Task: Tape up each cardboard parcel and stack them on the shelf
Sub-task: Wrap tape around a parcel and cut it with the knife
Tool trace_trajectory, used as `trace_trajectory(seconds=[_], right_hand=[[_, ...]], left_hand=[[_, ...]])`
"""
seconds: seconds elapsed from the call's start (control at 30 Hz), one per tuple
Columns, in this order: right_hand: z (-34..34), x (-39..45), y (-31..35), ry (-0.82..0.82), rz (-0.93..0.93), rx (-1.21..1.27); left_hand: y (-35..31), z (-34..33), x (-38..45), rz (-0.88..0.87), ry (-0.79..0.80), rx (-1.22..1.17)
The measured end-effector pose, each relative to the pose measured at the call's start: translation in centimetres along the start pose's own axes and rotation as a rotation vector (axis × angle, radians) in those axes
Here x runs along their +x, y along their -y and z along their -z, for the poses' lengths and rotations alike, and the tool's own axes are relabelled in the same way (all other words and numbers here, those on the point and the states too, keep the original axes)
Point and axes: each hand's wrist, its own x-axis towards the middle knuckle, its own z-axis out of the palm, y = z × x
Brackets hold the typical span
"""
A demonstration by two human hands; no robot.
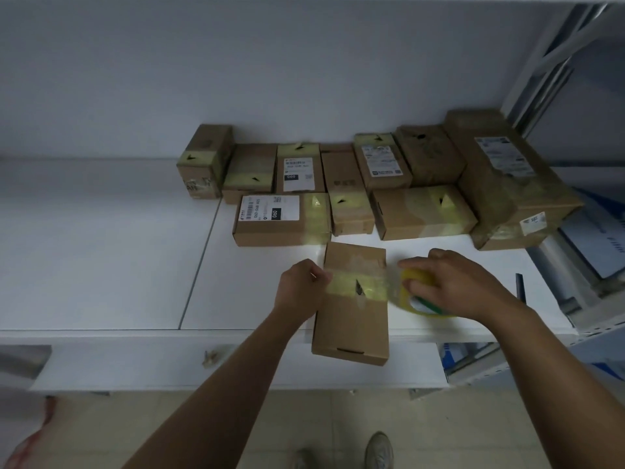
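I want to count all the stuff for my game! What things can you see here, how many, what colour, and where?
near parcel: one, brown, front edge of the shelf, a yellowish tape band across it
parcels at the back: about ten, brown, most with yellowish tape, several with white labels, clustered against the wall
tape roll: one, yellow, just right of the near parcel
shelf: one, white, carries all the parcels
metal rack: grey, far right, partly cut off
shoes: two, pale, on the floor below
left hand: one, on the tape band at the near parcel's left edge
right hand: one, holds the tape roll
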Motion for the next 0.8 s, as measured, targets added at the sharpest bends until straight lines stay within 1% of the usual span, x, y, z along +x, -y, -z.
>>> trace_trajectory(seconds=[0.1, 0.4, 0.57, 0.8], right_hand=[[-0.12, 0.05, 0.02, -0.001, -0.004, -0.042], [-0.81, -0.3, 0.22, -0.023, -0.026, -0.087], [-1.01, -0.4, 0.41, -0.032, -0.028, -0.125], [-0.91, -0.58, 0.64, -0.035, -0.032, -0.152]], left_hand=[[-0.12, -0.51, -0.41, -0.033, -0.026, 0.017], [-0.39, -1.01, -0.6, -0.027, -0.067, 0.042], [-0.36, -0.99, -0.48, -0.02, -0.066, 0.068], [-0.41, -1.01, -0.81, 0.049, -0.065, -0.017]])
